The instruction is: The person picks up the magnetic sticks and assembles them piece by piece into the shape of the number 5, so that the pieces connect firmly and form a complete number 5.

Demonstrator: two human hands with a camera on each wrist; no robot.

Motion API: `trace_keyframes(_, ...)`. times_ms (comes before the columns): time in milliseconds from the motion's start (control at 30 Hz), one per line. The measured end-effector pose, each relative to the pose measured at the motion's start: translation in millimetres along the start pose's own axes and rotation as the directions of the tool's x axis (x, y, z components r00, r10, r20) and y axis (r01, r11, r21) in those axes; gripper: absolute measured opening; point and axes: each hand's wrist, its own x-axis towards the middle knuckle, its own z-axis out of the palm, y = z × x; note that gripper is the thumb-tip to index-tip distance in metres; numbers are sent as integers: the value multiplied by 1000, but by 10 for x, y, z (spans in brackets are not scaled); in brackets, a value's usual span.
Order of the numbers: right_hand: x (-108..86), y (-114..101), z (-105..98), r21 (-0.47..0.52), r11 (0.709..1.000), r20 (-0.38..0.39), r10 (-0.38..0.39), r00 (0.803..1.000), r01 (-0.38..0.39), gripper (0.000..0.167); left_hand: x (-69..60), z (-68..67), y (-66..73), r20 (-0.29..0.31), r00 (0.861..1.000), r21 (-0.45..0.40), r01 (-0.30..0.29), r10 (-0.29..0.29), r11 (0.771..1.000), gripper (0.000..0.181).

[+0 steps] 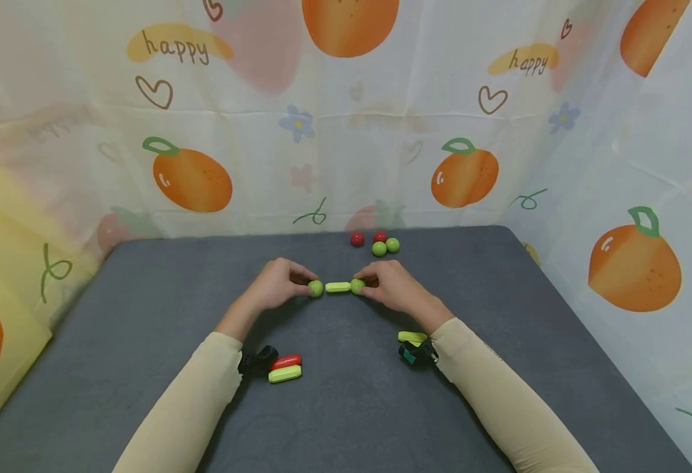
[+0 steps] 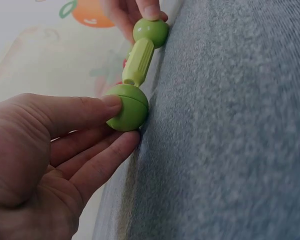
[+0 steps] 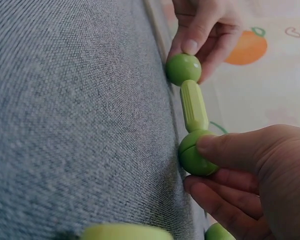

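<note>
Between thumb and fingers, my left hand (image 1: 276, 284) pinches a green ball (image 1: 316, 288) with a seam around it, low over the table. My right hand (image 1: 394, 285) pinches a second green ball (image 1: 357, 286). A ridged yellow-green rod (image 1: 338, 287) lies in line between the two balls. Its right end meets the right-hand ball. A narrow gap shows at its left end in the head view. From the left wrist view, the rod's near end (image 2: 134, 77) comes close to the left-hand ball (image 2: 134, 111); contact there is hard to tell.
Two red balls (image 1: 357, 239) and two green balls (image 1: 379, 249) sit near the back edge of the grey table (image 1: 174, 295). A red rod (image 1: 287, 361) and a yellow-green rod (image 1: 285, 374) lie by the left wrist. More yellow-green pieces (image 1: 412, 336) are partly hidden by the right wrist.
</note>
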Motion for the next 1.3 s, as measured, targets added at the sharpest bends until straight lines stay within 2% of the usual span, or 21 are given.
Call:
trace_keyframes(200,4,5,7,-8,1000,-4,5,1000,-5,32,25,37,9,0,1000,-5,-17,17,1000,26)
trace_keyframes(433,27,3,6,-5,1000,-4,1,1000,-1,33,4,40,-20,-27,999,-18,-28,28,999,25)
trace_keyframes(733,-17,31,-94,67,997,18,31,999,-32,38,-16,42,-41,-20,999,-27,-28,27,999,27)
trace_keyframes(933,-184,30,-376,142,989,-40,36,999,-29,32,-1,55,-60,-9,999,-18,-43,43,999,26)
trace_keyframes(1033,-303,-21,-514,141,990,-57,27,998,-19,26,-3,51,-48,-1,999,-12,-41,41,999,27)
trace_keyframes(1133,-419,-44,-592,96,995,-38,22,999,-19,24,-9,44,-29,-6,1000,-13,-29,29,999,27)
trace_keyframes(1300,-617,31,-627,34,999,40,24,999,-25,26,-6,65,-26,-13,1000,-19,-17,17,1000,27)
